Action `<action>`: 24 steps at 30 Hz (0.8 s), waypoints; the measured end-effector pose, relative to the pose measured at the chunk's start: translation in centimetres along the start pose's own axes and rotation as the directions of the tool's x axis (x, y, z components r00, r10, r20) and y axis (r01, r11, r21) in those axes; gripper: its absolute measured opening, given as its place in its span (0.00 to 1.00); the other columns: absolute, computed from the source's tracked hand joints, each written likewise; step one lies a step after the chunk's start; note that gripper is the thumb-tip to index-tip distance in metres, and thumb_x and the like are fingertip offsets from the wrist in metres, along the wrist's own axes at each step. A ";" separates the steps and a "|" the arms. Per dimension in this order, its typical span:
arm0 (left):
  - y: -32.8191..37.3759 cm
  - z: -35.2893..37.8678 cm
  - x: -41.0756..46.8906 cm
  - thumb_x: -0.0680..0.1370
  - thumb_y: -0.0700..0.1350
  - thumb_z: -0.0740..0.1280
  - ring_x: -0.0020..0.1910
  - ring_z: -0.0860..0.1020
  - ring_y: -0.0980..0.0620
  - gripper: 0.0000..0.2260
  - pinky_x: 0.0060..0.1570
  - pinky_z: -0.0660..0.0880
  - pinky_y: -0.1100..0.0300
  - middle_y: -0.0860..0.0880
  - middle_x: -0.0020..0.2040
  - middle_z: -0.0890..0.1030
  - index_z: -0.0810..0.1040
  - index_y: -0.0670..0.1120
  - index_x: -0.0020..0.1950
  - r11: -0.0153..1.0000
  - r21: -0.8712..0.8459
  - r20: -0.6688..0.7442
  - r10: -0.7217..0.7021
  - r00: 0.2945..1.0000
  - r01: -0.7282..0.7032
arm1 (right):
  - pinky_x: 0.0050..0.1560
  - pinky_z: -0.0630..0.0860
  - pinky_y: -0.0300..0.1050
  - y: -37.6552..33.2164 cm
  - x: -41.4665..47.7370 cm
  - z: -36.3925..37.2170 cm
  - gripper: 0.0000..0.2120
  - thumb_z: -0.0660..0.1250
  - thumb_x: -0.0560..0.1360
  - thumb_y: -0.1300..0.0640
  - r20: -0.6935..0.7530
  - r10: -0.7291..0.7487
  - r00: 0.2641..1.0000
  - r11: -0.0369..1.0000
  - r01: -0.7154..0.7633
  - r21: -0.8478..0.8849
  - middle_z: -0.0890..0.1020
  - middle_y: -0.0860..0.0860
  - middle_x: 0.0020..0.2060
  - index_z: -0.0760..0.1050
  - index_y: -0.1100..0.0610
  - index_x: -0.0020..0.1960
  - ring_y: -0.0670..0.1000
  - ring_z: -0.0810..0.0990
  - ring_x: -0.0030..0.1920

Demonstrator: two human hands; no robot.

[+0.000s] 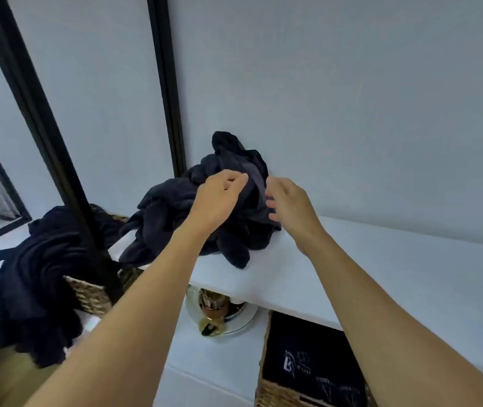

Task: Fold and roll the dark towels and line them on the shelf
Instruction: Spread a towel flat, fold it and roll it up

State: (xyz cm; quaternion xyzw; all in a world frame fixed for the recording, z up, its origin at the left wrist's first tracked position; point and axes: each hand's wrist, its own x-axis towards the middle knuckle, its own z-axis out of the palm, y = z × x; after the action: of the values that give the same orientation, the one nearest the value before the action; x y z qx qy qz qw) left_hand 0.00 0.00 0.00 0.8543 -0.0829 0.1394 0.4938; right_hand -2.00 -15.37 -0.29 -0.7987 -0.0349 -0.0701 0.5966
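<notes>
One loose heap of dark towels (172, 218) lies crumpled at the left end of the white shelf (381, 259), pushed against the wall just beside the black mirror frame (169, 113). A fold or two droops over the shelf's front edge. Nothing looks folded or rolled yet, so you seem to be at the start, picking out a single towel. Your left hand (219, 195) is curled at the top of the heap, but whether it already pinches cloth cannot be told. Your right hand (290, 204) is spread loose at the heap's right side, holding nothing. The hands are near each other but apart. Next, lift one towel free without dragging the rest, then fold it on the bare shelf to the right. More dark cloth (37, 274) spills from a wicker basket (87, 292) beyond the left end.
</notes>
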 end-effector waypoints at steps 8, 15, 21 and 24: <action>-3.5 4.9 5.1 0.78 0.47 0.65 0.47 0.80 0.49 0.09 0.46 0.79 0.49 0.52 0.48 0.83 0.81 0.51 0.56 0.819 0.548 0.129 0.120 0.984 -0.172 | 0.45 0.79 0.51 5.7 8.5 2.1 0.07 0.66 0.75 0.52 -0.083 0.079 0.993 0.952 -0.100 -0.291 0.79 0.49 0.43 0.72 0.53 0.51 0.55 0.80 0.44; -2.7 7.3 6.7 0.79 0.43 0.61 0.43 0.78 0.43 0.08 0.37 0.67 0.54 0.46 0.46 0.78 0.73 0.46 0.57 0.654 0.744 0.113 0.081 0.990 -0.139 | 0.33 0.67 0.44 6.6 11.8 2.3 0.07 0.62 0.75 0.57 -0.050 0.018 0.999 0.887 -0.039 -0.460 0.77 0.51 0.35 0.70 0.56 0.39 0.53 0.74 0.36; 0.9 7.0 7.4 0.77 0.44 0.68 0.42 0.76 0.47 0.17 0.39 0.70 0.55 0.48 0.45 0.77 0.68 0.47 0.63 0.862 0.503 -0.043 0.097 0.994 -0.063 | 0.39 0.74 0.49 1.3 12.0 -1.0 0.10 0.59 0.76 0.56 -0.095 -0.073 0.993 0.973 0.050 -0.227 0.81 0.55 0.39 0.74 0.61 0.44 0.53 0.77 0.38; 5.0 5.2 9.4 0.75 0.44 0.71 0.33 0.72 0.52 0.06 0.35 0.66 0.63 0.52 0.34 0.75 0.77 0.42 0.46 0.949 0.299 -0.093 0.134 0.987 -0.101 | 0.38 0.72 0.46 -3.1 11.9 -3.9 0.08 0.58 0.77 0.59 -0.168 -0.117 0.979 0.992 0.122 0.017 0.79 0.55 0.38 0.73 0.60 0.42 0.50 0.76 0.37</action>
State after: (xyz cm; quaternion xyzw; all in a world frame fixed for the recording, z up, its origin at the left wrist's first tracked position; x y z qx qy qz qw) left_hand 8.29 -7.01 4.66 0.9024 -0.0841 0.2272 0.3563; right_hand 9.06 -18.59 5.60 -0.7784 -0.0336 -0.1721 0.6028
